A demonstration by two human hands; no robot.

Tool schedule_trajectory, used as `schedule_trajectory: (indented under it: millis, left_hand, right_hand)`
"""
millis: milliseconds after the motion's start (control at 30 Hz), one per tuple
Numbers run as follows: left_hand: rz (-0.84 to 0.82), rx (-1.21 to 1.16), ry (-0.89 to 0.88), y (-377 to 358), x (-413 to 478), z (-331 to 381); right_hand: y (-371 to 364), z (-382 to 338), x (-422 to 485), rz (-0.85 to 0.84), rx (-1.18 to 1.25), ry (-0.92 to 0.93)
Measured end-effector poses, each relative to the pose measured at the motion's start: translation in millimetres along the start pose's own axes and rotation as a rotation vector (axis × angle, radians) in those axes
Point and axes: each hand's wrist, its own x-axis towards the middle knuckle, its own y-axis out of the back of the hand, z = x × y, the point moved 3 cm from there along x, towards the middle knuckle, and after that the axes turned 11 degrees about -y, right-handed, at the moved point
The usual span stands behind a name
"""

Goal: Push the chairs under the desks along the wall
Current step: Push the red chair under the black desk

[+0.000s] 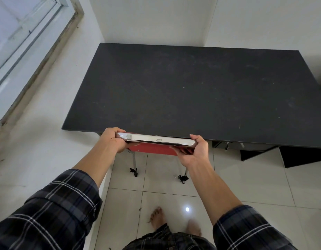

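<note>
A red chair (152,149) with a shiny chrome top rail and metal legs stands at the front edge of a black desk (192,91). Most of its seat is hidden under the desktop. My left hand (112,140) grips the left end of the chrome rail, and my right hand (195,150) grips the right end. Only the red backrest and two rear legs show below the rail.
White walls close in on the left and behind the desk, with a window (17,38) at upper left. A black drawer unit (260,150) with a key sits under the desk's right side. My bare feet stand on the white tiled floor (255,181).
</note>
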Motion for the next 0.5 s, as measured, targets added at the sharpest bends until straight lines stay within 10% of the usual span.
schedule_trajectory:
  millis: [500]
  left_hand:
    - [0.146, -0.107, -0.143, -8.1, -6.9, -28.0]
  right_hand:
    - [11.4, 1.0, 0.6, 0.057, -0.108, -0.069]
